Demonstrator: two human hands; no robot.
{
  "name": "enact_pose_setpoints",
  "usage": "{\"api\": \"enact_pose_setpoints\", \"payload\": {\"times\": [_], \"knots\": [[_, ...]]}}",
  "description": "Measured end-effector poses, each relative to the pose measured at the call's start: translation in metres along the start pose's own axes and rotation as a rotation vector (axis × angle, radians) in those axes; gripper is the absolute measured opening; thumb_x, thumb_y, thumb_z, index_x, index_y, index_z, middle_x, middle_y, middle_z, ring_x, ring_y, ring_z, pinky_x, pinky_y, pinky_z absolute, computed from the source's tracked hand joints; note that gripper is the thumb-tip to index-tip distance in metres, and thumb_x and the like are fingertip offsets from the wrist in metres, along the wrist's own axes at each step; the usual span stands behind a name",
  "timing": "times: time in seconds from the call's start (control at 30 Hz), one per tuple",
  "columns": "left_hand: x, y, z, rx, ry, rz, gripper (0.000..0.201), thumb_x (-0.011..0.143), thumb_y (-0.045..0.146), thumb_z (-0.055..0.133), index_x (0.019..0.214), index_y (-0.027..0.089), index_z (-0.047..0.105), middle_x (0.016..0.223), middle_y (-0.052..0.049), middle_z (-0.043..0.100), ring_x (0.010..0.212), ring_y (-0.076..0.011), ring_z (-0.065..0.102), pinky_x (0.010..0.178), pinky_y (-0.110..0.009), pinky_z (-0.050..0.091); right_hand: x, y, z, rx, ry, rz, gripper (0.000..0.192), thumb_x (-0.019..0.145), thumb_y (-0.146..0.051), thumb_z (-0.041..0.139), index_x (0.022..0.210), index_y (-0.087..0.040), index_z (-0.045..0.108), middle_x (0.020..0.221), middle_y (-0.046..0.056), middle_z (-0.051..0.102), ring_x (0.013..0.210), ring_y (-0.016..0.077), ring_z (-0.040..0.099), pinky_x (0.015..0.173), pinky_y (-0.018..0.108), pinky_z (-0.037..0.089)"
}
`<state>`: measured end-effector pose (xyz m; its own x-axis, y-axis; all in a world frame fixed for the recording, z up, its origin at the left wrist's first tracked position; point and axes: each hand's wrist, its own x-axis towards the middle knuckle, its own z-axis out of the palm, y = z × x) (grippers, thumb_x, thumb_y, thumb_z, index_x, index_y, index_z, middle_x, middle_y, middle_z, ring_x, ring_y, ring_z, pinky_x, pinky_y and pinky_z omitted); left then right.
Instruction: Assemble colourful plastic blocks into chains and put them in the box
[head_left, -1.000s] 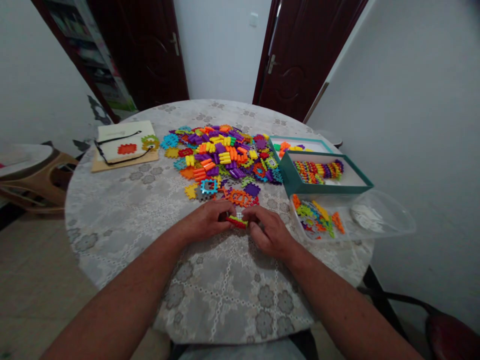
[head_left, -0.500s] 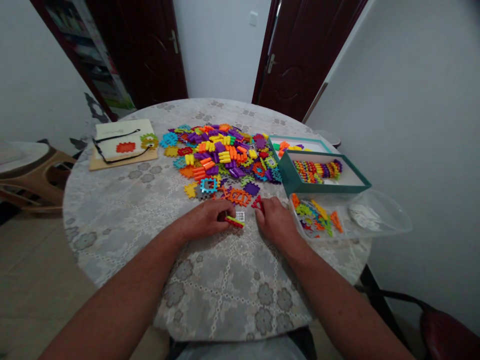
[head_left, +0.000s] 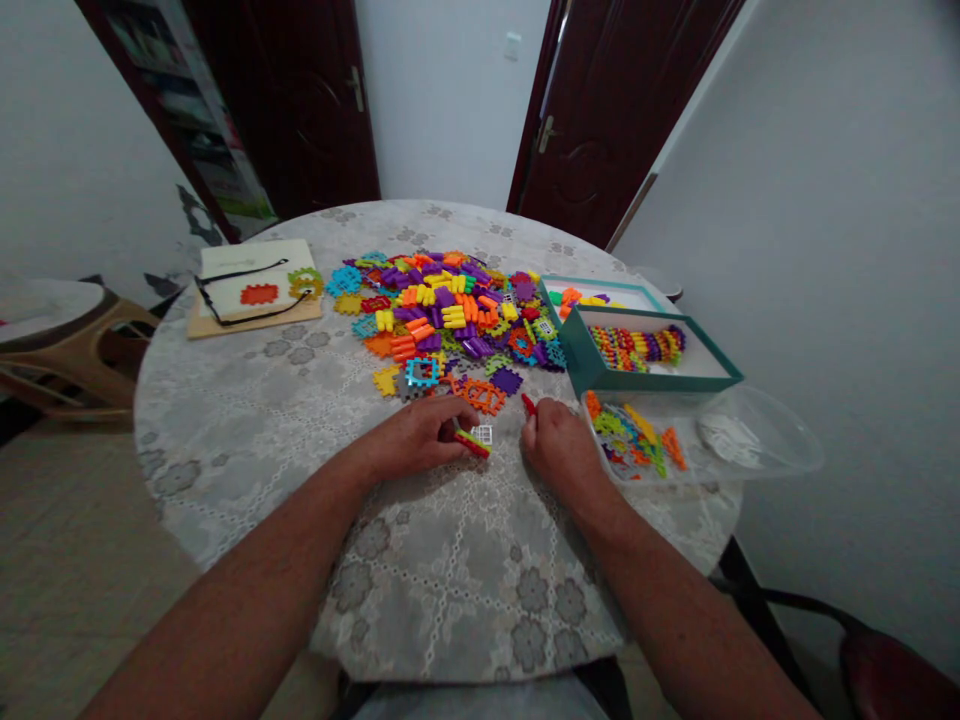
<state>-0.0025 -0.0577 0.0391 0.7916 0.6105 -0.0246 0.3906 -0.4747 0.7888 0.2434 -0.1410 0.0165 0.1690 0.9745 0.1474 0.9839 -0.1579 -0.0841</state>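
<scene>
My left hand (head_left: 421, 436) is closed on a small assembly of plastic building pieces (head_left: 472, 444), with red and yellow-green edges and a white lattice window piece (head_left: 484, 434) at its far side. Part of this assembly is hidden behind my fingers. To the right, my right hand (head_left: 556, 440) grips a red plastic building piece (head_left: 529, 404), whose tip sticks out past the thumb and fingers. The two hands are apart. Just beyond them lie an orange building piece (head_left: 486, 396) and a purple square piece (head_left: 507, 380), at the near edge of a large mixed pile (head_left: 450, 305).
A clear plastic tub (head_left: 697, 470) of small pieces stands to the right. Behind it are a green-edged box (head_left: 577, 355) with multicoloured pieces and another shallow box (head_left: 637, 290). At the left, a notebook (head_left: 251, 262) bears a black strap (head_left: 244, 320) and loose pieces.
The red piece in my right hand has turned and now shows a narrower end. My right hand has shifted slightly right. My left hand still holds the assembly; the view has shifted a little.
</scene>
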Motion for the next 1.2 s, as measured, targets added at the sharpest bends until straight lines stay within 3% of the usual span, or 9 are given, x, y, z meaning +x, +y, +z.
{"api": "enact_pose_setpoints", "payload": {"times": [0.17, 0.3, 0.47, 0.63, 0.8, 0.97, 1.1, 1.2], "knots": [[0.001, -0.003, 0.002, -0.010, 0.030, -0.058, 0.038, 0.088, 0.038, 0.076, 0.122, 0.025, 0.064, 0.096, -0.001, 0.069, 0.079, -0.0160, 0.059, 0.070, -0.028, 0.043, 0.000, 0.004, 0.001, 0.047, 0.096, -0.028, 0.013, 0.101, -0.020, 0.052, 0.100, -0.014, 0.063, 0.095, 0.015, 0.071, 0.084, 0.0241, 0.064, 0.075, 0.032, 0.043], [0.004, -0.008, 0.005, -0.045, 0.057, -0.036, 0.051, 0.086, 0.041, 0.079, 0.131, 0.028, 0.061, 0.115, -0.004, 0.069, 0.079, -0.0151, 0.059, 0.069, -0.028, 0.044, -0.005, 0.002, -0.004, 0.187, 0.160, -0.175, 0.014, 0.100, -0.023, 0.049, 0.099, -0.017, 0.062, 0.093, 0.011, 0.069, 0.084, 0.0230, 0.062, 0.073, 0.031, 0.042], [0.003, -0.012, 0.007, -0.027, 0.082, -0.011, 0.070, 0.085, 0.038, 0.080, 0.149, 0.031, 0.052, 0.123, -0.006, 0.068, 0.080, -0.0155, 0.060, 0.074, -0.030, 0.047, -0.014, -0.010, -0.008, 0.381, 0.024, -0.434, 0.014, 0.100, -0.025, 0.048, 0.102, -0.020, 0.062, 0.094, 0.007, 0.068, 0.081, 0.0192, 0.061, 0.074, 0.029, 0.042], [0.003, -0.013, 0.004, 0.059, 0.075, 0.070, 0.052, 0.089, 0.033, 0.075, 0.139, 0.031, 0.062, 0.125, -0.006, 0.069, 0.092, -0.0188, 0.063, 0.083, -0.032, 0.048, -0.016, -0.016, -0.006, 0.438, -0.045, -0.467, 0.013, 0.099, -0.023, 0.049, 0.100, -0.020, 0.061, 0.093, 0.006, 0.067, 0.080, 0.0183, 0.059, 0.073, 0.029, 0.041], [0.004, -0.007, 0.003, 0.012, 0.043, 0.036, 0.046, 0.090, 0.036, 0.073, 0.136, 0.031, 0.064, 0.119, -0.005, 0.073, 0.090, -0.0192, 0.064, 0.080, -0.031, 0.049, -0.015, -0.015, -0.010, 0.499, 0.007, -0.452, 0.011, 0.097, -0.023, 0.050, 0.097, -0.020, 0.061, 0.089, 0.004, 0.066, 0.079, 0.0179, 0.058, 0.073, 0.029, 0.041], [0.006, -0.010, 0.001, -0.024, 0.004, -0.005, 0.052, 0.094, 0.039, 0.068, 0.144, 0.028, 0.060, 0.103, -0.003, 0.076, 0.083, -0.0188, 0.064, 0.076, -0.030, 0.047, -0.014, -0.008, -0.033, 0.554, 0.187, -0.397, 0.006, 0.093, -0.023, 0.052, 0.092, -0.021, 0.058, 0.083, 0.002, 0.062, 0.073, 0.0160, 0.055, 0.069, 0.027, 0.040], [0.008, -0.013, 0.000, 0.030, -0.026, 0.007, 0.040, 0.097, 0.038, 0.063, 0.136, 0.027, 0.065, 0.109, -0.004, 0.076, 0.092, -0.0209, 0.066, 0.082, -0.031, 0.046, -0.020, 0.016, -0.061, 0.490, 0.323, -0.220, 0.006, 0.093, -0.025, 0.053, 0.090, -0.021, 0.057, 0.077, 0.000, 0.060, 0.069, 0.0155, 0.054, 0.067, 0.027, 0.038], [0.005, -0.010, -0.002, 0.099, -0.040, 0.041, 0.026, 0.099, 0.039, 0.060, 0.120, 0.027, 0.070, 0.110, -0.005, 0.075, 0.094, -0.0216, 0.064, 0.083, -0.031, 0.045, -0.030, 0.046, -0.073, 0.279, 0.348, -0.024, 0.009, 0.093, -0.026, 0.054, 0.087, -0.021, 0.058, 0.077, 0.002, 0.061, 0.068, 0.0168, 0.053, 0.065, 0.029, 0.034]]}}
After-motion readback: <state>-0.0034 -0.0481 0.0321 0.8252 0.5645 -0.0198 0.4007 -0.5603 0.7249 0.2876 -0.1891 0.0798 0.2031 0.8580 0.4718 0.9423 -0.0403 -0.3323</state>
